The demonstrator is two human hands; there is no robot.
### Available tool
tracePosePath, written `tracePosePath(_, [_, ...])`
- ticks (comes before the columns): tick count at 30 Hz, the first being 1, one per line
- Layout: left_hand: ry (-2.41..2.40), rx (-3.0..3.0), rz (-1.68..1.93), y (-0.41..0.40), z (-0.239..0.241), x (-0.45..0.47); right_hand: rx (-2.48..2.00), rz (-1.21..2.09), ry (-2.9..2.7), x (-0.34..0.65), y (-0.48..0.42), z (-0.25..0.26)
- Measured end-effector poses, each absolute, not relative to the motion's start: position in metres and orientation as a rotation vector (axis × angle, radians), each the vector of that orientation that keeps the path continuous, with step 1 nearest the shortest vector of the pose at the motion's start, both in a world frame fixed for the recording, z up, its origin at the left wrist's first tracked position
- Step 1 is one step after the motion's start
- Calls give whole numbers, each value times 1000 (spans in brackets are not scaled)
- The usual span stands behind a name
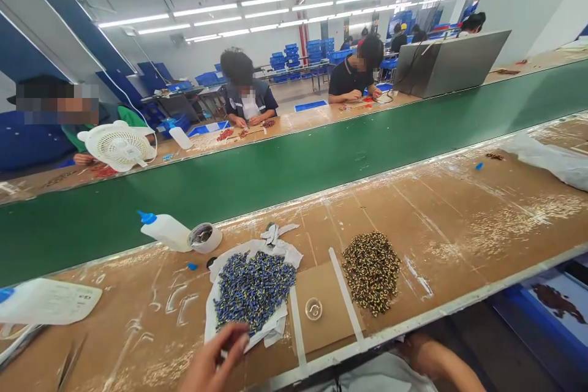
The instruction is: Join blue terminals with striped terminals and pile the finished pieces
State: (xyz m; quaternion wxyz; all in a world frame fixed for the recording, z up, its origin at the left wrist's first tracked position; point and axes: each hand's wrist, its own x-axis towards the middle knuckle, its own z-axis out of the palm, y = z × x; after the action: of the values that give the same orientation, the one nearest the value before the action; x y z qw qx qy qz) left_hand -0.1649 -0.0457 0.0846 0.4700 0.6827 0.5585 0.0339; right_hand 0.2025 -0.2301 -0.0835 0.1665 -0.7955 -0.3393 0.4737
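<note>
My left hand (217, 356) is at the near edge of a pile of small blue and yellow pieces (257, 288), which lies on crumpled white paper (210, 318). Its thumb and forefinger are bent close together; what they hold, if anything, is too small to make out. To the right, a small clear round dish (313, 309) rests on a brown cardboard piece (321, 340) between two pale strips. A heap of small dark and cream pieces (371, 272) lies beyond it. My right hand (413, 346) is low at the table's front edge, its fingers hidden.
White bottles with blue caps (168, 231) (59, 301) stand or lie at left, near a round tub (205, 237) and tweezers (71, 362). A green conveyor belt (275, 162) crosses behind. Several people sit opposite, near a white fan (118, 146). A plastic bag (551, 156) lies far right.
</note>
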Motion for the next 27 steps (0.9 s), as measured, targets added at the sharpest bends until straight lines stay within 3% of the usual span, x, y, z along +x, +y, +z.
tracePosePath(3, [1368,1999,375,-2,75,-149,-2234,1597,-953,205,-239,-76])
tracePosePath(5, [1291,2221,383,19,67,-126,-2173,1673,-959,210,-247,-54])
tracePosePath(13, [1376,2574,-97,48,49,-63,-1915,1501,-1291,231,-225,57])
tracePosePath(22, [1318,2512,-208,81,52,-63,-1578,1287,-1491,255,-133,92])
tracePosePath(27, [1263,2465,-105,90,65,-53,-1490,1181,-1425,283,-63,76])
